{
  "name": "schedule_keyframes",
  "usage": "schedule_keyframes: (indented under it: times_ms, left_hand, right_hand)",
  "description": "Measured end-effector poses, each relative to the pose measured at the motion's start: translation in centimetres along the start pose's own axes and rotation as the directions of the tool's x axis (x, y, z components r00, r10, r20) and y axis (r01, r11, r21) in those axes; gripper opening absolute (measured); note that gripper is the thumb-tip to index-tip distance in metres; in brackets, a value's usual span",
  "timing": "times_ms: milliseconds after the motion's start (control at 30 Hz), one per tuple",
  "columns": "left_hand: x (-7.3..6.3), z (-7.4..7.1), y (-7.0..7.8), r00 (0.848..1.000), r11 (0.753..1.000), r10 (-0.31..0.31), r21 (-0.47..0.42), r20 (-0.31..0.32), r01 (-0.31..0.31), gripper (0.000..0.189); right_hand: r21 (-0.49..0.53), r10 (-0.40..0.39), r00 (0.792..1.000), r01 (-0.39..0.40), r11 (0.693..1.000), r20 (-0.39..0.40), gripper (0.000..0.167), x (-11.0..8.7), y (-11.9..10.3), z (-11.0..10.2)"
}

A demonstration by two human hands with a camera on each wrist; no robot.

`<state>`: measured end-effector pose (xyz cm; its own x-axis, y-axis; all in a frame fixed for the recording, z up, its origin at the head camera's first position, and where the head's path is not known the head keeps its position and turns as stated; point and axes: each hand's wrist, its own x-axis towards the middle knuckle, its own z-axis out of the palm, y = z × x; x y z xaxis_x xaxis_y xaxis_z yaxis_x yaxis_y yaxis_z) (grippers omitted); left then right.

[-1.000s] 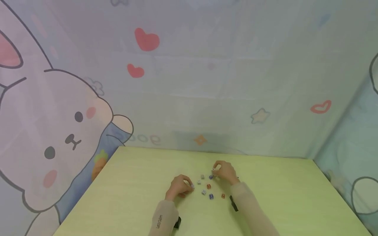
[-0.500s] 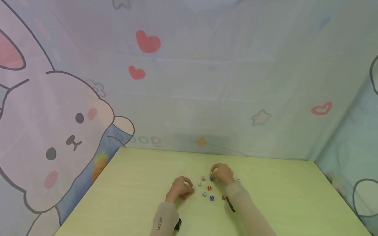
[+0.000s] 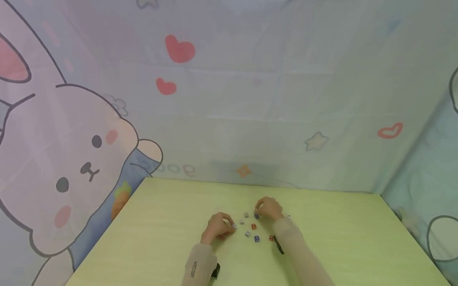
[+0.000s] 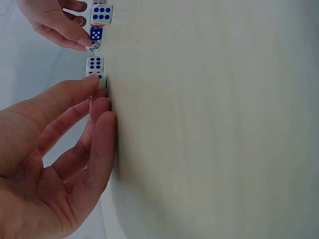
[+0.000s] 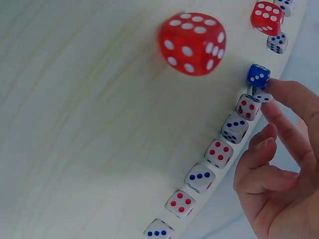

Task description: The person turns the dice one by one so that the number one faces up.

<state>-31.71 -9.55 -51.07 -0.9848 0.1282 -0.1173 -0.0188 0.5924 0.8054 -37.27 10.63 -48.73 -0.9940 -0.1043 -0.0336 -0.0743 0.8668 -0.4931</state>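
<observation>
My left hand (image 3: 217, 226) pinches a white die (image 3: 234, 226) between thumb and fingertips, low at the tabletop. In the left wrist view, the thumb of the left hand (image 4: 65, 144) covers part of that die, and another white die (image 4: 94, 63) stands just beyond it. Farther back, my right hand (image 3: 269, 208) pinches a white die (image 5: 262, 95) by its fingertips, beside a blue die (image 5: 258, 75). A row of white dice (image 5: 219, 154) leads up to those fingertips in the right wrist view; the right hand (image 5: 279, 154) hides most of it in the head view.
Between the hands lie loose white dice (image 3: 247, 234), a red die (image 3: 253, 226) and a blue die (image 3: 257, 238). Another red die (image 3: 271, 238) sits by the right sleeve. The pale yellow table (image 3: 161, 222) ends at a cloth backdrop (image 3: 229, 131) with cartoon prints.
My right hand has shifted slightly left and lower with its white die, coming close to the blue die. A white die right of that wrist now shows more fully. The left hand stays put.
</observation>
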Motion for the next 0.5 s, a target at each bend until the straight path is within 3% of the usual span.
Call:
schedule_keyframes:
  times_ms: [500]
  left_hand:
    - [-0.08, -0.25, 0.30, 1.000, 1.000, 0.002, -0.005, 0.011, -0.002, 0.012]
  right_hand:
    - [0.002, 0.012, 0.999, -0.012, 1.000, 0.033, 0.017, 0.05, 0.14, -0.62]
